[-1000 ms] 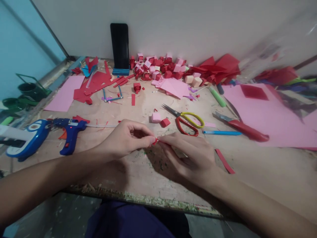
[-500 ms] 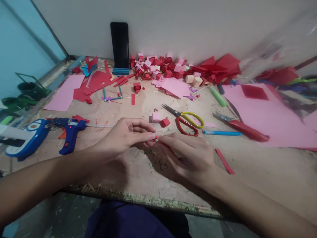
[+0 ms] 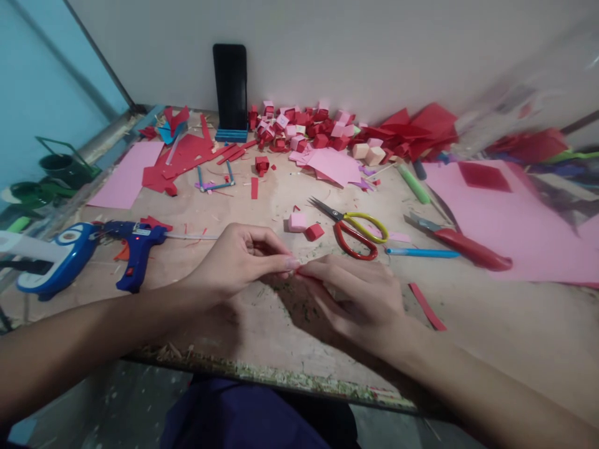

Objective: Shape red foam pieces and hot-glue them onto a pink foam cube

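My left hand (image 3: 236,262) and my right hand (image 3: 358,296) meet fingertip to fingertip over the wooden table (image 3: 491,330). Both pinch a small red paper piece (image 3: 299,272), almost wholly hidden between the fingers. A pink paper cube (image 3: 296,222) and a red paper cube (image 3: 314,232) lie just beyond the fingertips. Scissors with yellow and red handles (image 3: 353,228) lie open to the right of those cubes.
A blue glue gun (image 3: 135,244) lies at the left beside a blue-white tool (image 3: 56,259). A heap of red and pink cubes (image 3: 304,128) sits by the wall next to an upright phone (image 3: 230,87). A red-handled cutter (image 3: 461,243), blue pen (image 3: 418,252), red strip (image 3: 425,305) and pink sheets (image 3: 515,218) lie right.
The fingertips have closed tighter on the red piece, so less of it shows. Both hands stay in about the same spot; the view shifted slightly.
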Action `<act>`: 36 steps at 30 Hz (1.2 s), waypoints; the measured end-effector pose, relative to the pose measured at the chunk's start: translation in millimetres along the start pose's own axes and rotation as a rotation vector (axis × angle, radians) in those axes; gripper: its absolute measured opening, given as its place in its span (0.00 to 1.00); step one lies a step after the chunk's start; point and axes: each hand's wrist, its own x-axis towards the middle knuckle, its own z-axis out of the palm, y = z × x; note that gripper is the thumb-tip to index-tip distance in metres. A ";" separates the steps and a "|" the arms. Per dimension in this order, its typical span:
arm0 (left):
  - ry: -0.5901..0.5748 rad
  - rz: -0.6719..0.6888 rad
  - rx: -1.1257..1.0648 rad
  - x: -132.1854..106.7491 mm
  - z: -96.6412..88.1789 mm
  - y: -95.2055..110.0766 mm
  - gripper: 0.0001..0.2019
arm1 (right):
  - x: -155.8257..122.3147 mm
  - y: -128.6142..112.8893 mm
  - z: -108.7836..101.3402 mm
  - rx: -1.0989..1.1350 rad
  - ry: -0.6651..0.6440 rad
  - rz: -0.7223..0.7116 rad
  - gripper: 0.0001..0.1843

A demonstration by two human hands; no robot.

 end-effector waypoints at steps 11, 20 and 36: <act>-0.040 0.141 0.203 -3.2 -4.2 3.0 0.05 | 5.5 -4.1 -7.4 -0.011 -0.042 0.074 0.05; -0.051 0.160 0.287 -1.9 -5.8 2.6 0.03 | 4.0 -0.8 -3.3 0.017 -0.070 0.039 0.04; -0.106 0.058 0.283 1.1 -6.5 1.3 0.04 | -1.7 6.6 0.2 0.020 -0.129 0.005 0.06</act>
